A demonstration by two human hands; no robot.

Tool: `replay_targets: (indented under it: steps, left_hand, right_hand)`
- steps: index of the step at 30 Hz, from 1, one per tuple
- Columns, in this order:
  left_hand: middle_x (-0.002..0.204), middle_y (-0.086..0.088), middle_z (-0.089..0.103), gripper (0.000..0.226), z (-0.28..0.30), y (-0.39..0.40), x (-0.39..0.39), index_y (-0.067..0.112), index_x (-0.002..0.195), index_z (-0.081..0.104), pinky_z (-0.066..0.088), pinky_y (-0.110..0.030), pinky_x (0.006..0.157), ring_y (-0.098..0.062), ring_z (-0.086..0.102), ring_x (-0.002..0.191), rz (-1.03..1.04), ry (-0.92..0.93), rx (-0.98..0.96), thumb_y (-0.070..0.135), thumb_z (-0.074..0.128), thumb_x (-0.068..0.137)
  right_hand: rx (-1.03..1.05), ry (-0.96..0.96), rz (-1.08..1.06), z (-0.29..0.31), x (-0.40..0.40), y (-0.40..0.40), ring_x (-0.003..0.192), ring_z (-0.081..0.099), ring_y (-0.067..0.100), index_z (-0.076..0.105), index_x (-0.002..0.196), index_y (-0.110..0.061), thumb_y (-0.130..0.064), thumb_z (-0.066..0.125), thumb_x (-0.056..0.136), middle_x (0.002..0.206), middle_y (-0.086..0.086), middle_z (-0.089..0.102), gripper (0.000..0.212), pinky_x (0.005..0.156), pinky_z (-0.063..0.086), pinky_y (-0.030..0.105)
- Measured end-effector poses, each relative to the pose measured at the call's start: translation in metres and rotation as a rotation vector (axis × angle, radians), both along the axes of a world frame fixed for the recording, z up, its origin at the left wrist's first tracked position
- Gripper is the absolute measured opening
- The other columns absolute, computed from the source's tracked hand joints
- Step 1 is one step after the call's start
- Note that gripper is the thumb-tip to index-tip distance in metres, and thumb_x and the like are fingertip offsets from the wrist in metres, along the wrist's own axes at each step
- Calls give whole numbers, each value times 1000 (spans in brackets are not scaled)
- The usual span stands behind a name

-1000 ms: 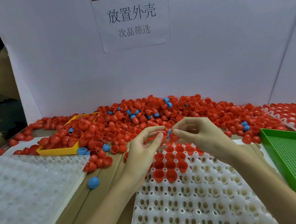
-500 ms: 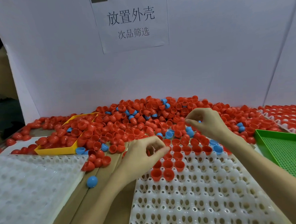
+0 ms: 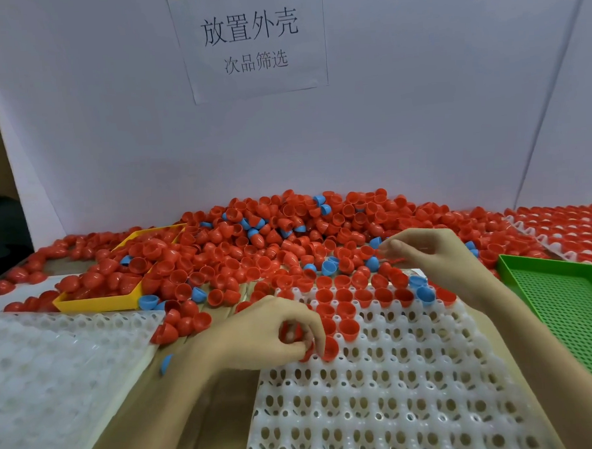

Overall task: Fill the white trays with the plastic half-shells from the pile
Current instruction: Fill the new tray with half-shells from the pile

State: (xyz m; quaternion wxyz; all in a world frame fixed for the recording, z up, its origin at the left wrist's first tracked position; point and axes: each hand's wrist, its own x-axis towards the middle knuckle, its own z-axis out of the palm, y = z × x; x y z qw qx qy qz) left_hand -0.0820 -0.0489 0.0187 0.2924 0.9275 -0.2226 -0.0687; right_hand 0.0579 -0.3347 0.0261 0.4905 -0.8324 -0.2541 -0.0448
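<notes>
While the left hand (image 3: pixel 269 332) pinches a red half-shell (image 3: pixel 328 349) at the near edge of the filled cells in the white tray (image 3: pixel 383 408), low centre of the frame, the right hand (image 3: pixel 433 255) reaches over the pile (image 3: pixel 288 238) at centre, fingertips drawn together; whether they hold anything I cannot tell.

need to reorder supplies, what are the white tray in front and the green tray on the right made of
White tray: likely thin moulded plastic, semi-glossy and slightly translucent, with formed cups and holes. Green tray: looks like rigid opaque plastic, its floor a perforated mesh.
</notes>
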Motion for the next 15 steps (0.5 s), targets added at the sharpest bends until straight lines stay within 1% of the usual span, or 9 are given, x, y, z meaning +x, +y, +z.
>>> replay_targets:
  steps: [5,7,9,12,14,15]
  left_hand:
    - [101,13,73,29,0,3,0,39,106,74,57,-39,81,-19,68,91,-1,13,70,14,61,101]
    - [95,12,73,29,-1,3,0,40,109,73,58,-38,79,-18,69,85,-7,5,74,15,61,103]
    - [88,13,71,30,-2,1,0,41,114,71,57,-32,77,-14,66,78,-5,-43,100,15,61,103]
    - [86,15,66,28,-4,-5,0,41,114,72,47,-15,71,-4,60,81,-7,-149,186,18,63,101]
    - [87,18,64,27,-5,-6,0,40,112,73,43,-11,70,0,57,83,2,-179,199,18,64,99]
    - [87,17,65,27,-6,-5,1,40,112,73,44,-12,69,-2,58,82,5,-177,188,18,65,99]
  right_hand:
    - [241,40,-119,-13,-4,-14,91,77,13,78,109,-13,-16,61,104,95,1,81,18,81,62,23]
    - [328,63,-143,-17,-3,-20,87,77,15,78,108,-12,-13,59,105,92,5,80,19,77,62,21]
    - [391,82,-173,-21,-2,-25,82,76,14,77,107,-9,-12,57,106,90,9,79,20,74,62,21]
    - [417,88,-219,-26,0,-26,76,74,9,77,106,-8,-11,57,107,88,13,77,21,68,59,18]
    - [399,73,-239,-30,2,-25,75,73,8,77,105,-9,-11,57,107,87,12,76,20,68,58,19]
    - [387,69,-243,-31,2,-24,76,73,9,78,105,-11,-11,57,107,86,10,77,21,70,58,20]
